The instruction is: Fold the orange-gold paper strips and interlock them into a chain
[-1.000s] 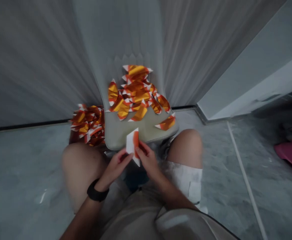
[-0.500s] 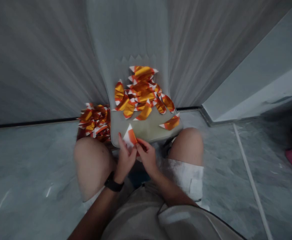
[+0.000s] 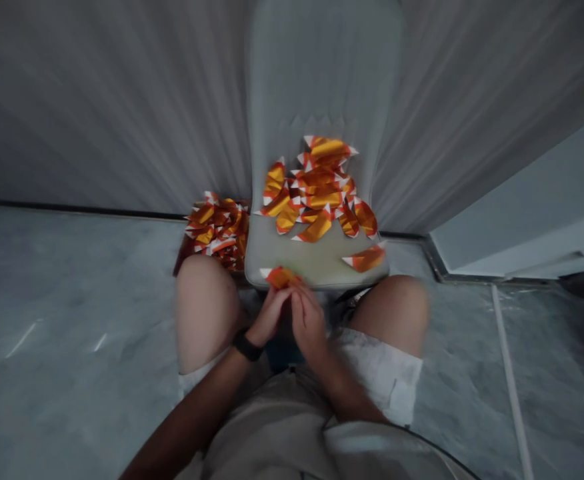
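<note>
Grey pleated curtain (image 3: 97,100) hangs behind the scene, and a mottled grey stone floor (image 3: 72,287) spreads to either side. At the front edge of a pale padded chair seat (image 3: 317,265), a small folded foil-paper piece (image 3: 281,277) is held up between the hands, orange and gold with a white tip pointing left. It looks very light, crisp along its creases but easily bent or crushed, and the shiny face may prove a little slippery. Its thicker folded edges seem the surest place to pinch.

The left hand (image 3: 269,317), with a black wristwatch (image 3: 247,346) at its wrist, and the right hand (image 3: 308,323) are both almost closed, their fingertips meeting at the lower edge of the piece and grasping it between them. The fingers hide part of it, so exactly which ones bear on the paper cannot be told.

Beyond the hands, a heap of similar folded pieces (image 3: 319,190) lies on the seat, with a single piece (image 3: 366,259) apart near its right front corner. A second heap (image 3: 218,230) sits just left of the chair, on something too dark to make out. The left knee (image 3: 205,310) and right knee (image 3: 392,307) flank the hands.
</note>
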Available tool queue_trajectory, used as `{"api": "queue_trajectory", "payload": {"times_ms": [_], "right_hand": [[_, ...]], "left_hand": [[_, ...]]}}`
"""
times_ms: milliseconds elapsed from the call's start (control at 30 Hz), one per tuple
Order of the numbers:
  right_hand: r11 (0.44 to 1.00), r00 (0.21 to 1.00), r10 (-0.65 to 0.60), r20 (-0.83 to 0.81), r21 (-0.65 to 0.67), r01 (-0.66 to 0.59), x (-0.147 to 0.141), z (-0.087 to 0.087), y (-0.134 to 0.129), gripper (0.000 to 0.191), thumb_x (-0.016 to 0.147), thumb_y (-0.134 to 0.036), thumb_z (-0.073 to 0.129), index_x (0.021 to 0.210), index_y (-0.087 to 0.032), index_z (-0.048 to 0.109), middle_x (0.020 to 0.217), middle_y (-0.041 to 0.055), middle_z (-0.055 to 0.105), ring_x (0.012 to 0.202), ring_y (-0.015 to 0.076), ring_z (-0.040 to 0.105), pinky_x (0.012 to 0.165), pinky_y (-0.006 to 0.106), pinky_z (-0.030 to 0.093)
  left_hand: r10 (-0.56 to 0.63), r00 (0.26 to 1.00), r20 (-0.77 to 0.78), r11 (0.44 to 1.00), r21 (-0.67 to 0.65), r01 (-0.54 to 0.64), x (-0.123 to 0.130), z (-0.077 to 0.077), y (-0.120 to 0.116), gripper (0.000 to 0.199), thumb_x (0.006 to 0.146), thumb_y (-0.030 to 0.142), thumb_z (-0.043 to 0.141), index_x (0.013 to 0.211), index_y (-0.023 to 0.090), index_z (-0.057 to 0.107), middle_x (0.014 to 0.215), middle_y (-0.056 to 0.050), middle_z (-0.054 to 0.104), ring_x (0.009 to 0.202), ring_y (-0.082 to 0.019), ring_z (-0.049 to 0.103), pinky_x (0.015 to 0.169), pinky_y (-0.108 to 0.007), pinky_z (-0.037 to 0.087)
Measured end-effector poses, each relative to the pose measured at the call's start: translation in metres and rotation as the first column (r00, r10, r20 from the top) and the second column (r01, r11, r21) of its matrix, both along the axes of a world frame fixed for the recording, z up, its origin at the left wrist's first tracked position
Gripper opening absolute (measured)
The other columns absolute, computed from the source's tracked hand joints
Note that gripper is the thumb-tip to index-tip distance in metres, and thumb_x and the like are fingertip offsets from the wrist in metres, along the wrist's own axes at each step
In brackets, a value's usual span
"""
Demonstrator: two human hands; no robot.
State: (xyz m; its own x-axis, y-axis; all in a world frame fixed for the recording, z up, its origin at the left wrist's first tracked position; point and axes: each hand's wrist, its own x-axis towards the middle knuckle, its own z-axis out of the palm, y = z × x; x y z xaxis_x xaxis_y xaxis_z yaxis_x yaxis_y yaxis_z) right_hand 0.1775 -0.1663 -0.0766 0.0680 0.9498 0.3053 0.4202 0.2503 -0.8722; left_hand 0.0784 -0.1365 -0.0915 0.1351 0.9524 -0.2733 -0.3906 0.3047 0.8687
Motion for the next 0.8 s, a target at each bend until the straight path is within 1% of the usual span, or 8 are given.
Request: {"api": "queue_trajectory", "payload": {"times_ms": [100, 167, 367, 500, 600, 667, 733, 800], "right_hand": [[0.988, 0.983, 0.154, 0.095, 0.007, -0.156, -0.006, -0.008, -0.008, 0.041, 0.103, -0.029, 0.040, 0.135, -0.021, 0.063, 0.136, 0.0103, 0.065, 0.130, 0.0221, 0.057, 0.114, 0.044, 0.043], [0.981, 0.971, 0.190, 0.146, 0.022, -0.195, -0.009, -0.013, -0.012, 0.042, 0.102, -0.030, 0.044, 0.140, -0.022, 0.059, 0.143, 0.0096, 0.060, 0.135, 0.0223, 0.053, 0.116, 0.044, 0.041], [0.990, 0.967, 0.105, 0.231, 0.064, -0.123, -0.007, -0.014, -0.008, 0.043, 0.098, -0.028, 0.049, 0.139, -0.023, 0.061, 0.137, 0.0101, 0.063, 0.128, 0.0242, 0.058, 0.113, 0.045, 0.045], [0.992, 0.963, 0.055, 0.263, 0.094, -0.082, -0.004, -0.005, 0.000, 0.047, 0.095, -0.029, 0.052, 0.141, -0.019, 0.058, 0.137, 0.0118, 0.063, 0.126, 0.0264, 0.059, 0.110, 0.043, 0.048], [0.995, 0.963, 0.033, 0.267, 0.079, -0.056, -0.001, 0.004, 0.011, 0.049, 0.094, -0.026, 0.052, 0.142, -0.018, 0.057, 0.137, 0.0119, 0.063, 0.125, 0.0264, 0.060, 0.108, 0.041, 0.048], [1.000, 0.958, -0.003, 0.285, 0.018, -0.002, 0.002, 0.012, 0.023, 0.046, 0.095, -0.025, 0.050, 0.139, -0.019, 0.059, 0.130, 0.0120, 0.068, 0.116, 0.0264, 0.065, 0.102, 0.040, 0.051], [0.997, 0.948, -0.041, 0.316, -0.053, 0.061, 0.008, 0.024, 0.038, 0.042, 0.096, -0.025, 0.047, 0.134, -0.019, 0.063, 0.120, 0.0124, 0.073, 0.104, 0.0260, 0.070, 0.094, 0.038, 0.052], [0.987, 0.938, -0.083, 0.337, -0.101, 0.124, 0.018, 0.038, 0.057, 0.039, 0.098, -0.028, 0.045, 0.129, -0.020, 0.067, 0.109, 0.0115, 0.076, 0.095, 0.0248, 0.072, 0.087, 0.034, 0.052]], "left_hand": [[0.024, 0.988, 0.152, 0.999, -0.027, -0.020, -0.001, -0.002, 0.000, 0.050, 0.087, 0.044, 0.060, 0.130, 0.021, 0.057, 0.134, -0.011, 0.066, 0.128, -0.026, 0.059, 0.110, -0.045, 0.046], [0.030, 0.979, 0.202, 0.999, -0.048, -0.021, -0.002, -0.001, 0.003, 0.048, 0.087, 0.043, 0.058, 0.130, 0.021, 0.060, 0.136, -0.011, 0.065, 0.131, -0.027, 0.057, 0.111, -0.046, 0.045], [0.021, 0.976, 0.217, 0.996, -0.087, -0.002, -0.005, -0.003, 0.011, 0.052, 0.086, 0.037, 0.048, 0.134, 0.018, 0.060, 0.130, -0.012, 0.069, 0.126, -0.027, 0.062, 0.113, -0.049, 0.042], [-0.055, 0.995, 0.086, 0.998, 0.009, 0.054, -0.009, 0.006, 0.025, 0.050, 0.085, 0.032, 0.050, 0.131, 0.018, 0.063, 0.135, -0.009, 0.066, 0.129, -0.026, 0.059, 0.118, -0.047, 0.036], [-0.121, 0.991, -0.063, 0.980, 0.154, 0.130, -0.007, 0.024, 0.045, 0.046, 0.087, 0.033, 0.052, 0.130, 0.021, 0.063, 0.144, -0.007, 0.060, 0.139, -0.025, 0.050, 0.123, -0.043, 0.029], [-0.146, 0.965, -0.218, 0.953, 0.232, 0.197, -0.002, 0.040, 0.060, 0.043, 0.091, 0.039, 0.053, 0.130, 0.022, 0.062, 0.148, -0.006, 0.056, 0.143, -0.025, 0.043, 0.124, -0.043, 0.025], [-0.068, 0.926, -0.372, 0.920, 0.336, 0.203, 0.003, 0.053, 0.073, 0.047, 0.094, 0.045, 0.056, 0.135, 0.024, 0.056, 0.151, -0.007, 0.051, 0.147, -0.026, 0.037, 0.124, -0.043, 0.023], [0.158, 0.872, -0.463, 0.866, 0.489, 0.103, 0.007, 0.062, 0.084, 0.058, 0.091, 0.048, 0.061, 0.143, 0.024, 0.046, 0.154, -0.009, 0.044, 0.148, -0.026, 0.034, 0.122, -0.042, 0.026]]}}
